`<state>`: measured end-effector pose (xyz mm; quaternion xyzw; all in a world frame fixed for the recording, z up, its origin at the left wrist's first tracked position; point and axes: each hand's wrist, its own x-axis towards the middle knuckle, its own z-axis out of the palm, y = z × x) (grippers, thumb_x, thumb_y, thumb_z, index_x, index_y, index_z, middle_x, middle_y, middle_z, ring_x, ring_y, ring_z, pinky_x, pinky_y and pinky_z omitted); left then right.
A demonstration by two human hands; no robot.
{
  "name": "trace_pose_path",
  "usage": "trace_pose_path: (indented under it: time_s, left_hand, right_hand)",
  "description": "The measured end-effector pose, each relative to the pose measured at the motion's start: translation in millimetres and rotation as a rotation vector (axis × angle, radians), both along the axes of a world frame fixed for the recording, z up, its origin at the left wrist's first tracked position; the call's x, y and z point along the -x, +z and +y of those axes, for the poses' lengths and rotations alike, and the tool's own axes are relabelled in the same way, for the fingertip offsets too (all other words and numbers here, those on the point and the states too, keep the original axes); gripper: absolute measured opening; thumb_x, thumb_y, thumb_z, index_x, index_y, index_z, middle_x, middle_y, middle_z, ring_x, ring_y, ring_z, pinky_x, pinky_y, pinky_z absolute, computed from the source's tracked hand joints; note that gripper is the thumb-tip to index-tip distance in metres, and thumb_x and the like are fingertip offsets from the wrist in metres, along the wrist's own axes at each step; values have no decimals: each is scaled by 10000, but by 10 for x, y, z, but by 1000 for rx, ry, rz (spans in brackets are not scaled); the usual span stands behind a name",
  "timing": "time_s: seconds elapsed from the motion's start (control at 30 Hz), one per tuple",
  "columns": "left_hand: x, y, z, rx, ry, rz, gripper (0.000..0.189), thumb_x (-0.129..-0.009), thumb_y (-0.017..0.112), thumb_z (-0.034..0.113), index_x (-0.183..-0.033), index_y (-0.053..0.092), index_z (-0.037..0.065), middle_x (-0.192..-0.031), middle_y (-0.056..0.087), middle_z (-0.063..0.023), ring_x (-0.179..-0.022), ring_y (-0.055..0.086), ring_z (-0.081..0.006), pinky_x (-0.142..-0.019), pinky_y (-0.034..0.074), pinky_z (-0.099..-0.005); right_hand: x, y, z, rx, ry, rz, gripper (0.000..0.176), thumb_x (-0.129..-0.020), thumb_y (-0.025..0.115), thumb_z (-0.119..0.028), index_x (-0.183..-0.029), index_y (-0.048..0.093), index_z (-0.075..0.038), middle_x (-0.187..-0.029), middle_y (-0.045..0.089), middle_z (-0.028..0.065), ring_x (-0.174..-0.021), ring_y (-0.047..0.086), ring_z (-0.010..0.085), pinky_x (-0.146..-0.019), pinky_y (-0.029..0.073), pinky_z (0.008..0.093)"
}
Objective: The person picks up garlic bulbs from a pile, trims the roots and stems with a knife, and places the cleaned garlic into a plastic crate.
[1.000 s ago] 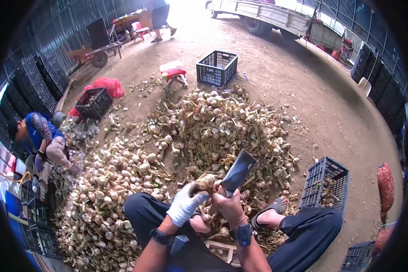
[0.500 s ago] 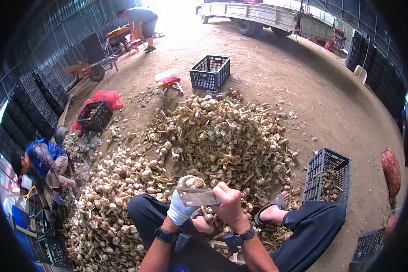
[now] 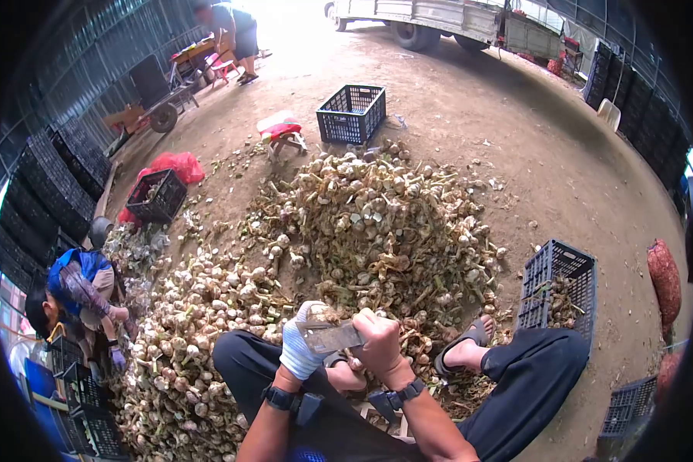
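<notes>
My left hand (image 3: 299, 353), in a white glove, is closed around a garlic bulb (image 3: 327, 314) above my lap. The bulb is partly hidden behind a blade. My bare right hand (image 3: 379, 339) grips a broad-bladed knife (image 3: 329, 338), its flat metal blade lying across the front of the left hand and against the bulb. The knife's handle is hidden inside my right fist. Ahead of my feet rises a heap of garlic with dry stalks (image 3: 393, 231). Another pile of garlic bulbs (image 3: 192, 346) spreads to my left.
A black crate (image 3: 525, 308) with some garlic stands by my right knee. Another crate (image 3: 352, 115) sits beyond the heap, near a small stool (image 3: 283, 132). At far left a person in a blue vest (image 3: 81, 285) bends over crates. A truck (image 3: 431, 19) stands at the back.
The knife blade has shifted slightly left across the bulb, covering more of it. My right hand has moved left with it. The person in blue leans with a hand nearer the pile.
</notes>
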<state>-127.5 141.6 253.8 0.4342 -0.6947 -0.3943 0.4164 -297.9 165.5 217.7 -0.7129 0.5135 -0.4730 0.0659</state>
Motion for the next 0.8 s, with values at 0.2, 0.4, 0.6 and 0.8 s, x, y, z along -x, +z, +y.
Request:
trace_pose_path:
  time_s: [0.2,0.4,0.6,0.8]
  left_hand:
    - [-9,63,31,-47,124,-175,389,-712,783,177,-1040,609,61,-850,704,-107,-751,706,-230,-695,557,-330]
    - [133,114,70,39,39,-10,488,-713,792,109,-1144,569,58,-872,705,-75,-779,697,-173,-737,561,-304]
    - [166,54,22,-85,0,157,538,-764,787,107,-1235,532,53,-1024,684,-53,-927,658,-135,-813,548,-289]
    - [84,-22,25,-323,-121,649,579,-849,769,226,-1312,486,27,-1128,642,-56,-1015,623,-136,-894,525,-300]
  right_hand:
    - [5,-589,-122,14,-95,-105,156,-777,664,-183,-800,599,-43,-762,607,154,-686,629,354,-582,495,436]
    - [343,-1131,-21,-495,-490,-618,225,-838,695,-196,-706,643,-21,-651,656,121,-496,561,172,-488,454,365]
    - [-152,-470,-19,-636,-14,-1102,170,-908,675,-179,-921,659,-10,-739,638,-1,-587,577,60,-522,526,241]
    - [-285,-152,76,-833,448,-1687,171,-922,640,-134,-1022,642,6,-709,665,70,-591,637,152,-593,566,329]
